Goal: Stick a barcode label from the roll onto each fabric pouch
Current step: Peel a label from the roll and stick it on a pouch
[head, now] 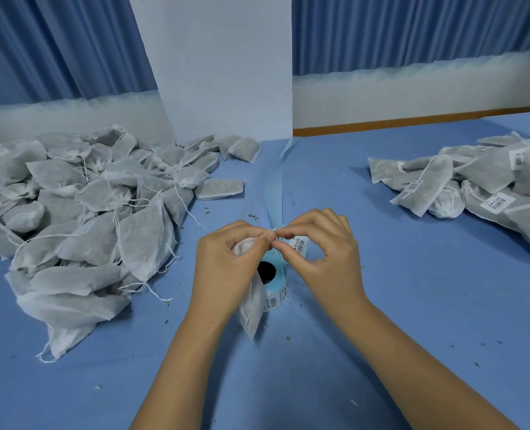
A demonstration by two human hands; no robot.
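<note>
While left hand (226,262) grips soft, light white fabric pouch (249,315), right hand (322,252) fingers (288,234) pinch the probably flimsy barcode label (299,246) by its edge, centre frame.

Blue curtains (56,41) hung in folds on both sides of a broad white pillar (226,66). Below the curtains ran a pale band of wall (412,91), edged at its foot on the right by an orange-brown strip (412,121). A blue surface (397,321), lit evenly, filled the foreground.
</note>
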